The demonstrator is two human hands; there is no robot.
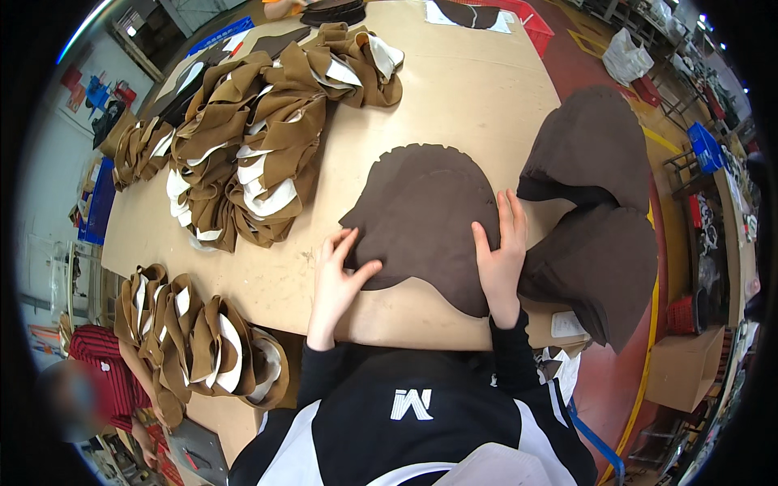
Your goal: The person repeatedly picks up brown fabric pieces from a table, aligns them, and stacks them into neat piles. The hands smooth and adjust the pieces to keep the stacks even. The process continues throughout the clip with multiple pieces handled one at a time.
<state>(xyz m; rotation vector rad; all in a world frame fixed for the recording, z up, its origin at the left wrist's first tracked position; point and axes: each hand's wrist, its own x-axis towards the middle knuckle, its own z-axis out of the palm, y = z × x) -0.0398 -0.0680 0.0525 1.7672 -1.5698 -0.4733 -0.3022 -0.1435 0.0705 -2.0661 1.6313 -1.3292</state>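
A dark brown flat cut piece (425,219), with small notches along its rounded far edge, lies on the table in front of me. My left hand (334,275) touches its left edge, thumb spread from the fingers. Along its right edge rests my right hand (501,247), its fingers stretched out and thumb apart. Neither hand is closed round the piece. Whether it is one layer or several, I cannot tell. To the right of my right hand are two thick stacks of similar dark brown pieces, a far stack (596,146) and a near stack (596,263).
Folded brown pieces with white backing (267,138) heap the left of the table (454,89); another row (198,340) sits nearer. A person in a striped shirt (109,373) is at the lower left. A red crate (531,28) and cardboard box (687,368) stand right.
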